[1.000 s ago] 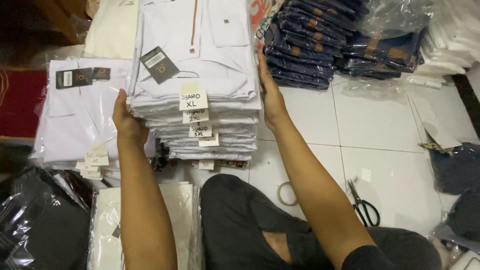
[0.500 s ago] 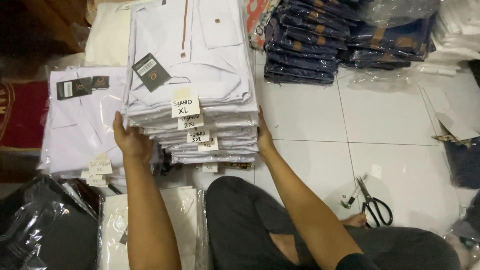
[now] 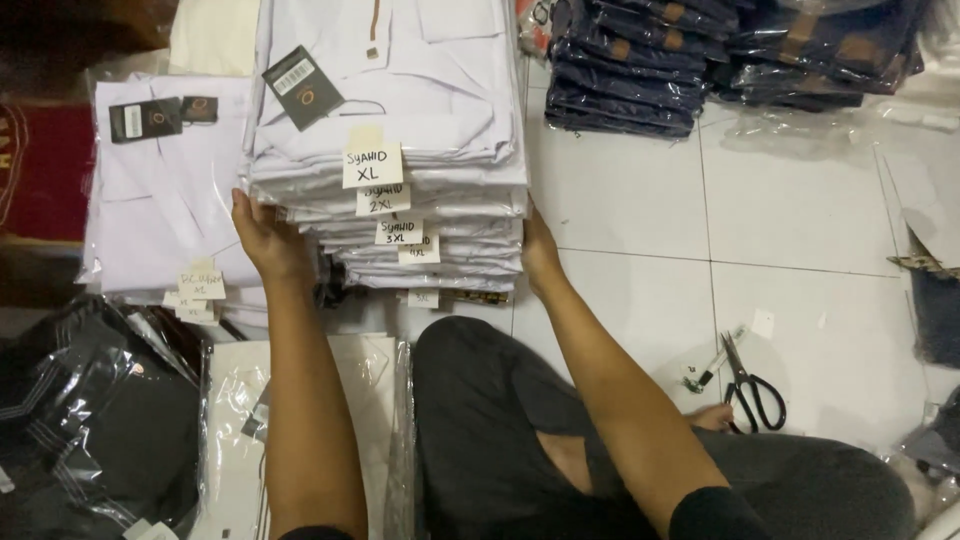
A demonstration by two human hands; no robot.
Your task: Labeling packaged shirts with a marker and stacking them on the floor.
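A tall stack of folded white shirts stands on the tiled floor in front of me, with paper size slips hanging off its front and a dark hang tag on top. My left hand presses flat against the stack's left side, low down. On the opposite side my right hand lies against the lower layers. Both hands clamp the pile between them.
A lower pile of bagged white shirts lies to the left. Dark blue folded garments are stacked at the back right. Scissors lie on the white tiles near my right knee. Bagged black clothes sit at the lower left.
My right hand has slid from high on the stack's right side down to its lower edge. The left hand has stayed on the left side. The view has moved closer.
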